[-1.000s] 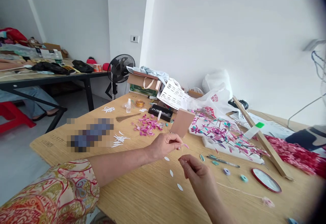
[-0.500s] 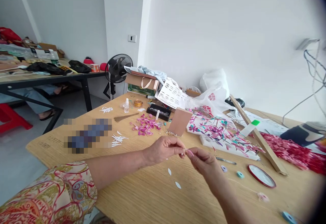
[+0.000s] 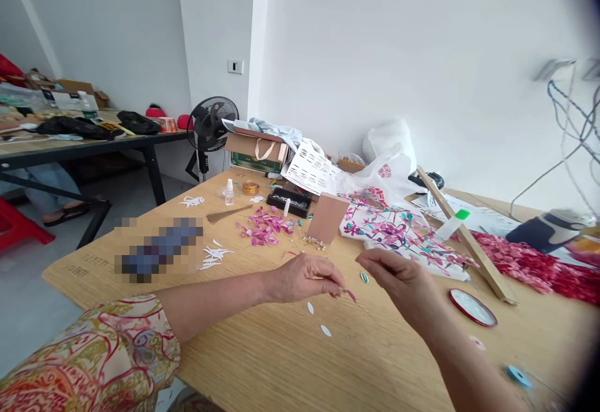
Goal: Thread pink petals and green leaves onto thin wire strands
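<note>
Pink petal [image 3: 351, 297] sits, in the head view, at the fingertips of the left hand [image 3: 312, 277], which grips its end in a pinch on the near side of the upright brown board [image 3: 328, 219]. The right hand [image 3: 398, 281] is raised apart from the left, nearer than the board and to its right, thumb and fingers drawn together; whether they hold anything fine cannot be told. Two white leaf-shaped pieces [image 3: 325, 331] lie on the table [image 3: 262, 352], nearer than the board. Loose pink petals [image 3: 267, 227] are heaped left of it, small beads [image 3: 316, 243] at its foot, and flower sprays [image 3: 398, 234] to its right.
</note>
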Motion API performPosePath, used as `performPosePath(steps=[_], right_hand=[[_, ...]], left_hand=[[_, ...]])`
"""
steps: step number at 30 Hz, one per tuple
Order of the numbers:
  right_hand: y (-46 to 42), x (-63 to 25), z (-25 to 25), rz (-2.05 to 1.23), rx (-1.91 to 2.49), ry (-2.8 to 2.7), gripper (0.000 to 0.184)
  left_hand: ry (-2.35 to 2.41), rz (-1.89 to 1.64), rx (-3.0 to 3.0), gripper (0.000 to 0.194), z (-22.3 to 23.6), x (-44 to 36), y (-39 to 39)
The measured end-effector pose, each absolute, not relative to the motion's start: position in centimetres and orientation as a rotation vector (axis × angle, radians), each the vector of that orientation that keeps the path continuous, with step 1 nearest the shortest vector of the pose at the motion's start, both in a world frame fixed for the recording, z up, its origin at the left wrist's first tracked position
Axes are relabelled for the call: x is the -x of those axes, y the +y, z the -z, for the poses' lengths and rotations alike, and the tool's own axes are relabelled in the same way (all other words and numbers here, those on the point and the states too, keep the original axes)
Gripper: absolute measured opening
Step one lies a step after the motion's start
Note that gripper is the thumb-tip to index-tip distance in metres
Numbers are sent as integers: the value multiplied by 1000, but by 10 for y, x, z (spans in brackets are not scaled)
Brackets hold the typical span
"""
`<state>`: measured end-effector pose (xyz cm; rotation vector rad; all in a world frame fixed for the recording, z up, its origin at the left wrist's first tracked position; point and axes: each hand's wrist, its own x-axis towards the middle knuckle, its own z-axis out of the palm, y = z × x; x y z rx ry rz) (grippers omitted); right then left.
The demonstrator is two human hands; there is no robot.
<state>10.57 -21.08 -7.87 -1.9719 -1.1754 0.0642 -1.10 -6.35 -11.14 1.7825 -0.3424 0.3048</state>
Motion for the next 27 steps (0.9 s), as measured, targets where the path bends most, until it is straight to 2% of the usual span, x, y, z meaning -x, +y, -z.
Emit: performPosePath(steps=[4, 8, 12, 16, 19, 23, 27], right_hand=[[-199, -103, 116, -318, 1842, -1073, 27], [-204, -71, 137, -222, 1895, -1144, 27], [-219, -53, 111, 62, 1969, -1378, 26], [-225, -77, 76, 198, 2032, -1345, 23], [-219, -102, 73, 28, 2017, -1261, 24], [-207, -106, 104, -270, 1880, -1160, 28], [-210, -78, 132, -250, 1921, -1154, 29]], left_hand=[[-202, -346, -1534, 12, 111, 12, -64], [-71, -513, -1600, 11, 115, 7, -61], [-77, -599, -1902, 12, 118, 3, -59], [-288, -490, -2063, 14, 114, 6, -61], [-370, -348, -1873, 14, 110, 10, -65], [-224, -324, -1585, 15, 109, 13, -66], [-80, -453, -1587, 13, 112, 9, -63]])
